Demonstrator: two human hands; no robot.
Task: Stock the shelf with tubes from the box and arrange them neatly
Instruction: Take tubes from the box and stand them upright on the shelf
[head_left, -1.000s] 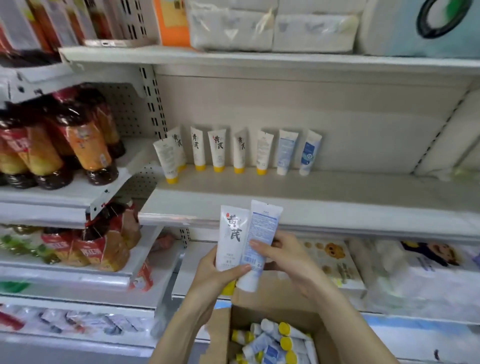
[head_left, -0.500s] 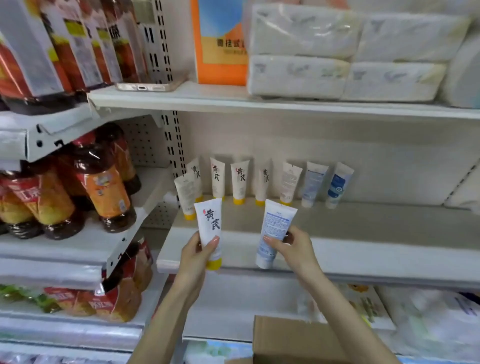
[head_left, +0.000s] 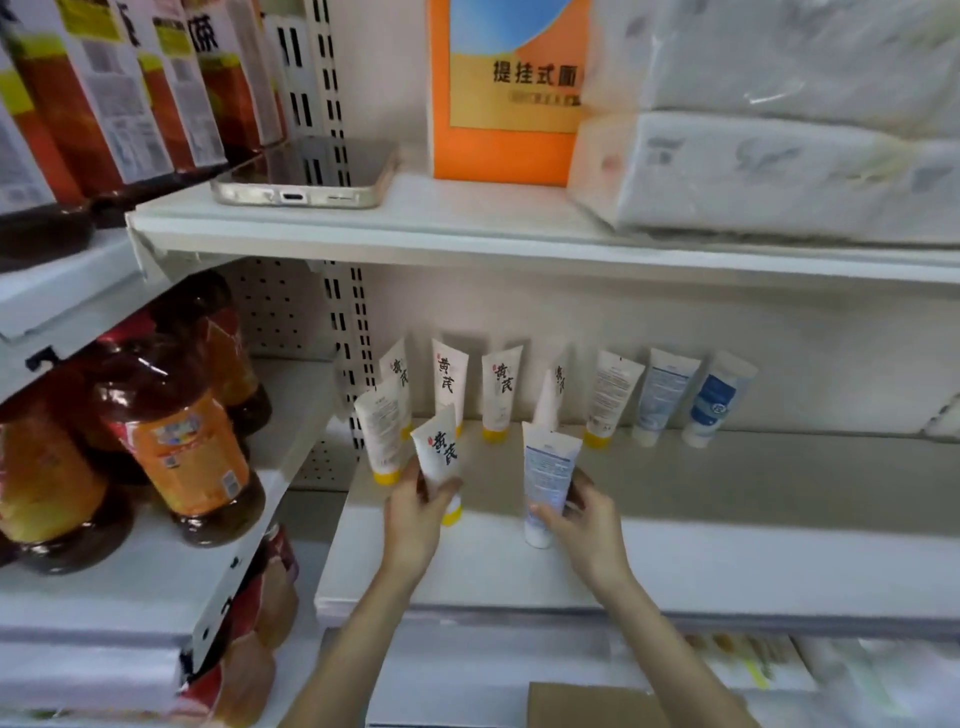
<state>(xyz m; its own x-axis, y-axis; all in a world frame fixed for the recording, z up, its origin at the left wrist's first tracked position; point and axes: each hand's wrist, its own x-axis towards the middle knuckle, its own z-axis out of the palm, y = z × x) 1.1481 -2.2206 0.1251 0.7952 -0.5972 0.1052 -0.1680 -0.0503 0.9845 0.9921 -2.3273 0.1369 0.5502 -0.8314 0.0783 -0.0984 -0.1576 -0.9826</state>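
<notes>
Head view: the left hand (head_left: 415, 514) is gripping a yellow-capped tube (head_left: 439, 457) and the right hand (head_left: 587, 519) a white-capped tube (head_left: 548, 470), fingers curling round each, both near upright, cap-down, over the shelf (head_left: 753, 545) front, short of the back row (head_left: 501, 395).

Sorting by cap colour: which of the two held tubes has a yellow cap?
The calligraphy tube in the left hand; the right hand holds a blue-print tube with a white cap.

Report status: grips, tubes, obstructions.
Left grip holds yellow-capped tube, right grip holds blue-print tube. Both caps down over front of shelf. Bare shelf ahead, back row standing.
</notes>
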